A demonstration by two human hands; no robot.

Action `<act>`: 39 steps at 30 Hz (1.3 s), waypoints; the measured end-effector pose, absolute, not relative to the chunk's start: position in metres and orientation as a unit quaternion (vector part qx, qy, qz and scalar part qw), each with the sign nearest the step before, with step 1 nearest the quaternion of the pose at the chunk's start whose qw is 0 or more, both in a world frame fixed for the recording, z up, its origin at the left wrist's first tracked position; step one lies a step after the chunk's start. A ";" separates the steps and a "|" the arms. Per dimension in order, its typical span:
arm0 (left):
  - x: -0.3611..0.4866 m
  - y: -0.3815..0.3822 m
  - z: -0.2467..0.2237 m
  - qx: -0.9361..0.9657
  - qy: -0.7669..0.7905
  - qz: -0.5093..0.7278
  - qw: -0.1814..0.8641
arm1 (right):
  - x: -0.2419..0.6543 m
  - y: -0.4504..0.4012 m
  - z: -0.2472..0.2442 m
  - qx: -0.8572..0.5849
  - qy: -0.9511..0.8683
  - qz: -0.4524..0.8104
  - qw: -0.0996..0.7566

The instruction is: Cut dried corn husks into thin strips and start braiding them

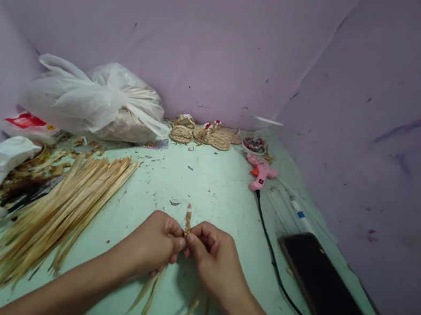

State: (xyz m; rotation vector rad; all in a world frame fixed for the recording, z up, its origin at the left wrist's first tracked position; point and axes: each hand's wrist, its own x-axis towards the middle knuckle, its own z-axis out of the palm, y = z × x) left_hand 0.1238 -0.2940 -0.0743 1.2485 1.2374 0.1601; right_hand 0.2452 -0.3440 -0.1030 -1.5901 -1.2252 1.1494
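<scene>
A short braid of dry straw strips (188, 220) stands up between my two hands near the middle of the green table (191, 176). My left hand (165, 242) pinches its lower end from the left. From the right, my right hand (213, 253) pinches the same spot, its thumb close to the left thumb. Loose ends of the strips (147, 298) hang below both hands, spread toward the front. A small pale band shows near the braid's top.
Left lies a bundle of dry strips (72, 203), behind it a tied plastic bag (102, 100). Woven pieces (214, 135) rest at the wall. A pink glue gun (260, 171), its black cord (273, 261) and a dark phone-like slab (335, 304) lie right.
</scene>
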 end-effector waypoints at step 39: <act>0.129 -0.306 -0.092 0.605 0.546 0.184 0.550 | 0.267 -0.329 -0.088 -0.640 -0.345 0.482 0.489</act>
